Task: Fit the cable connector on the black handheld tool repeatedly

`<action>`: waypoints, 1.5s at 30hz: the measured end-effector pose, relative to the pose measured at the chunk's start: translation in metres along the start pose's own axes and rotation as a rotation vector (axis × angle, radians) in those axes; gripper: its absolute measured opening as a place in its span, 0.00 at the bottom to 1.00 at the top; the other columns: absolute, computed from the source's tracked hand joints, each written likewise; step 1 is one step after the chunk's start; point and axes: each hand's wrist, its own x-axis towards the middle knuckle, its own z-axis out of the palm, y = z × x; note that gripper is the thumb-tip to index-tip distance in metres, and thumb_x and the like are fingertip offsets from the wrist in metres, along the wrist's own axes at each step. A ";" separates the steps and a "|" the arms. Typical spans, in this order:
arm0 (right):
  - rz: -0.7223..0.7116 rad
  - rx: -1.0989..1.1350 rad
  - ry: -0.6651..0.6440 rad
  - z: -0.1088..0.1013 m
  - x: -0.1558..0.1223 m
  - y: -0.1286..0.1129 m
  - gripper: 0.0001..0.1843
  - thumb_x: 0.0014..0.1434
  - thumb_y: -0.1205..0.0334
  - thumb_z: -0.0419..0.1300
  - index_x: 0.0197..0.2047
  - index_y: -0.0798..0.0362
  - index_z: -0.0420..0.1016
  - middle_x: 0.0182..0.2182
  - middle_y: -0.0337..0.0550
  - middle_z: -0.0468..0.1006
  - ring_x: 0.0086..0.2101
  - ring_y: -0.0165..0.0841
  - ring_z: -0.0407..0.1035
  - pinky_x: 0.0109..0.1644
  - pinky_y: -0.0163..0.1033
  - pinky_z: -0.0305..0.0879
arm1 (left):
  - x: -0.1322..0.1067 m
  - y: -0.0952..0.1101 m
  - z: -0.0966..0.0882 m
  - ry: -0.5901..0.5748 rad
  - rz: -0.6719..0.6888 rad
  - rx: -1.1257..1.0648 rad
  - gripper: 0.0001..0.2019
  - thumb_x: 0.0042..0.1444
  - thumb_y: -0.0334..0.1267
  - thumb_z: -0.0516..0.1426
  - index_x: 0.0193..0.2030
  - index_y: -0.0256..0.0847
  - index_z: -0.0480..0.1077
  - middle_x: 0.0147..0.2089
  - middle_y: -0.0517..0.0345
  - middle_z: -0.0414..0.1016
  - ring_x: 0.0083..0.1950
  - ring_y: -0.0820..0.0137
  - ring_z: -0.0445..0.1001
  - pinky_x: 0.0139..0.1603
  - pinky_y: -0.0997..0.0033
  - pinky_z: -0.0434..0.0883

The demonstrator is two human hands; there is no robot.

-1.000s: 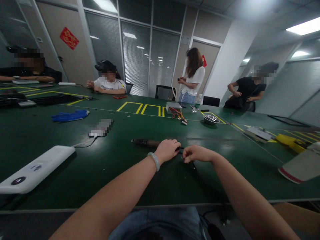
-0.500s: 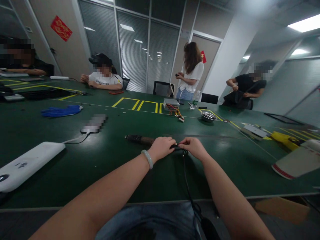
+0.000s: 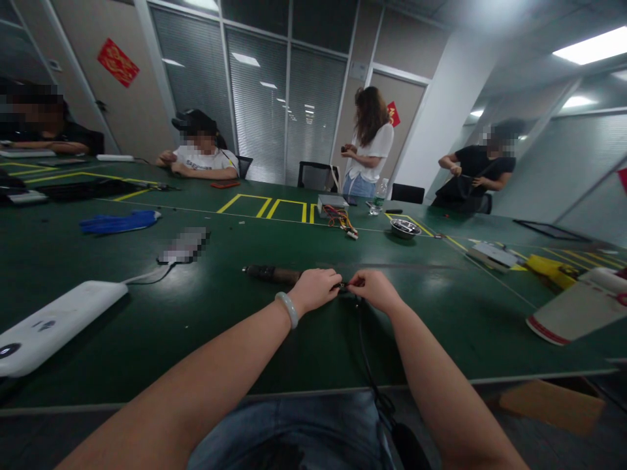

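Note:
A dark, slim corded tool that looks like an electric screwdriver (image 3: 274,273) lies on the green table, its metal tip to the left. My left hand (image 3: 317,289) is closed over its rear end, thumb and fingertips meeting at its right side. Close beside it, my right hand (image 3: 375,288) pinches the end of a black cable (image 3: 361,333); the fingers hide most of that end. From there the cable hangs over the table's front edge toward my lap. The small joint between both sets of fingertips is too small to make out.
A white power bank (image 3: 63,326) is cabled to a phone (image 3: 183,247) on the left, near a blue glove (image 3: 120,222). Ahead are a metal box with wires (image 3: 333,205), a bottle (image 3: 379,198) and a metal bowl (image 3: 405,228). A paper cup (image 3: 575,307) lies right. Several people are around the table.
My fingertips have drawn slightly closer together at the tool's rear end, and the cable loop under my right hand shows less. The view has shifted a little.

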 end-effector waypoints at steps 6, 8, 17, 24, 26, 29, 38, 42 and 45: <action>0.016 0.035 0.004 0.005 0.000 0.001 0.10 0.52 0.55 0.62 0.35 0.51 0.78 0.30 0.40 0.79 0.30 0.30 0.71 0.33 0.33 0.62 | -0.001 -0.002 0.000 -0.008 0.012 -0.007 0.09 0.63 0.43 0.51 0.40 0.43 0.70 0.41 0.56 0.72 0.42 0.68 0.73 0.41 0.70 0.68; 0.011 0.017 0.013 0.005 0.000 0.000 0.09 0.52 0.55 0.62 0.34 0.51 0.78 0.29 0.39 0.79 0.30 0.30 0.71 0.32 0.32 0.62 | -0.001 -0.002 0.001 -0.002 0.013 -0.004 0.09 0.63 0.43 0.51 0.39 0.42 0.69 0.41 0.56 0.72 0.41 0.68 0.73 0.40 0.70 0.68; -0.142 -0.333 0.048 0.004 -0.002 -0.015 0.07 0.57 0.59 0.60 0.36 0.48 0.78 0.34 0.40 0.79 0.35 0.31 0.71 0.41 0.34 0.61 | 0.001 0.000 0.003 -0.026 -0.024 0.033 0.08 0.61 0.42 0.54 0.39 0.41 0.68 0.40 0.55 0.73 0.41 0.66 0.74 0.41 0.69 0.68; -0.261 -0.421 0.096 0.007 -0.002 -0.015 0.08 0.60 0.61 0.57 0.37 0.46 0.78 0.46 0.39 0.77 0.46 0.34 0.69 0.49 0.36 0.61 | 0.003 0.001 0.002 -0.032 -0.030 0.041 0.06 0.60 0.40 0.55 0.41 0.42 0.67 0.40 0.55 0.74 0.41 0.65 0.75 0.40 0.69 0.69; -0.226 -0.440 0.065 0.009 -0.002 -0.014 0.08 0.60 0.61 0.56 0.40 0.46 0.77 0.45 0.39 0.77 0.44 0.34 0.70 0.47 0.36 0.61 | 0.002 0.001 0.001 -0.026 -0.034 0.033 0.07 0.60 0.40 0.55 0.43 0.42 0.66 0.41 0.55 0.74 0.42 0.65 0.75 0.41 0.69 0.69; -0.163 -0.492 0.015 0.010 -0.001 -0.014 0.09 0.62 0.60 0.54 0.43 0.47 0.74 0.38 0.40 0.79 0.38 0.35 0.72 0.42 0.36 0.61 | 0.002 0.001 0.001 -0.012 -0.042 0.011 0.09 0.60 0.40 0.56 0.46 0.42 0.65 0.43 0.55 0.74 0.44 0.64 0.75 0.42 0.69 0.69; -0.183 -0.483 -0.022 0.010 0.007 -0.012 0.08 0.62 0.61 0.54 0.44 0.50 0.70 0.41 0.42 0.77 0.42 0.34 0.70 0.44 0.34 0.58 | -0.011 -0.010 -0.004 0.133 -0.003 -0.089 0.23 0.60 0.48 0.56 0.59 0.43 0.61 0.59 0.51 0.68 0.64 0.62 0.62 0.66 0.58 0.56; -0.084 -0.507 -0.002 -0.008 0.009 0.009 0.08 0.62 0.59 0.54 0.43 0.51 0.72 0.40 0.43 0.77 0.42 0.34 0.70 0.44 0.34 0.58 | -0.019 -0.020 -0.009 0.153 -0.055 -0.138 0.22 0.64 0.49 0.49 0.61 0.42 0.61 0.61 0.52 0.67 0.66 0.63 0.60 0.69 0.56 0.51; 0.062 -0.535 0.038 -0.035 -0.008 0.049 0.08 0.62 0.59 0.54 0.40 0.53 0.72 0.37 0.45 0.78 0.39 0.34 0.71 0.40 0.35 0.58 | -0.021 -0.027 -0.009 0.137 -0.116 -0.159 0.22 0.65 0.49 0.48 0.61 0.42 0.61 0.62 0.52 0.66 0.66 0.62 0.60 0.69 0.55 0.50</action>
